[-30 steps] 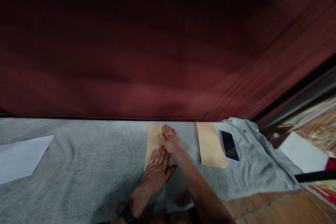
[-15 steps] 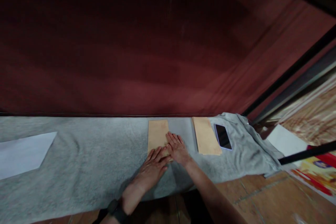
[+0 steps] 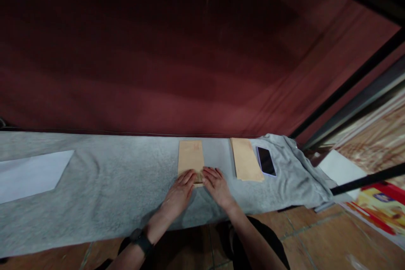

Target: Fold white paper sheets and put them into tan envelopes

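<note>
A brown paper envelope lies lengthwise on the grey cloth in front of me. My left hand is on the left side of its near end, fingers close together and curled at the edge. At the opposite corner, my right hand has its fingers and thumb closed on the right edge. Between the two hands the envelope's near end looks folded or slightly raised; the fingers partly cover it. To the right lies a stack of similar brown envelopes, touched by neither hand.
A phone lies beside the stack, screen up. White paper rests at the left on the grey cloth. A dark red panel rises behind, and a black bar crosses at right above a colourful box.
My hands have moved apart, from lying flat and nearly overlapping on the envelope to its two near corners. The view has shifted slightly; the stack and phone stay put.
</note>
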Motion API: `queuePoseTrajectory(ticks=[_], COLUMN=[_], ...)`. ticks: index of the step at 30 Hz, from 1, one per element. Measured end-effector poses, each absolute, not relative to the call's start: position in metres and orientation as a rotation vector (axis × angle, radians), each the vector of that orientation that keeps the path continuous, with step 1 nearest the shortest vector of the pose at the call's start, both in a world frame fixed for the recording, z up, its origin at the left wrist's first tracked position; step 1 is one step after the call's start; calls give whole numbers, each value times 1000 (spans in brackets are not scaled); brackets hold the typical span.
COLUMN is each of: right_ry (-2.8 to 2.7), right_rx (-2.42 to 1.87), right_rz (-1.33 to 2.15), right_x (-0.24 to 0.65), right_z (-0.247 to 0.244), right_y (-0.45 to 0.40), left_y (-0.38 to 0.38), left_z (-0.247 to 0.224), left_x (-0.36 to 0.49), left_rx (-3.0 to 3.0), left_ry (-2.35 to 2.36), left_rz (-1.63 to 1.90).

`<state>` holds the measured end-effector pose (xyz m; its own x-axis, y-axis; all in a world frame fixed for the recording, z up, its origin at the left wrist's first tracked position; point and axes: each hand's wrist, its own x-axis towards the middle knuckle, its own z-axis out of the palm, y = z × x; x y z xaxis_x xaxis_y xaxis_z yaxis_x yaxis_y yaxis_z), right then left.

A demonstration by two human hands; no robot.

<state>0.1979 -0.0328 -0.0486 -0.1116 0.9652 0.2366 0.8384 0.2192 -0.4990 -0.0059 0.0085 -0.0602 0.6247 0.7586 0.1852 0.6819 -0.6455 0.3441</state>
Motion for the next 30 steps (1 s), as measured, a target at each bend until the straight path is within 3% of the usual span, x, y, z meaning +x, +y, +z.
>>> queuePoseTrajectory(ticks=[10, 19, 30], right_ry=[-2055, -2132, -2138], right_rx=[-1507, -1415, -1391], right_rz=[467, 541, 706], right_x=[180, 187, 192], right_z=[-33, -21, -22], right_y=[-19, -15, -21], left_y=[25, 82, 96], left_z=[-50, -69, -61], left_x=[-5, 6, 41], left_rx=[2477, 2705, 2773], left_ry=[1204, 1124, 1325], left_rz=[654, 450, 361])
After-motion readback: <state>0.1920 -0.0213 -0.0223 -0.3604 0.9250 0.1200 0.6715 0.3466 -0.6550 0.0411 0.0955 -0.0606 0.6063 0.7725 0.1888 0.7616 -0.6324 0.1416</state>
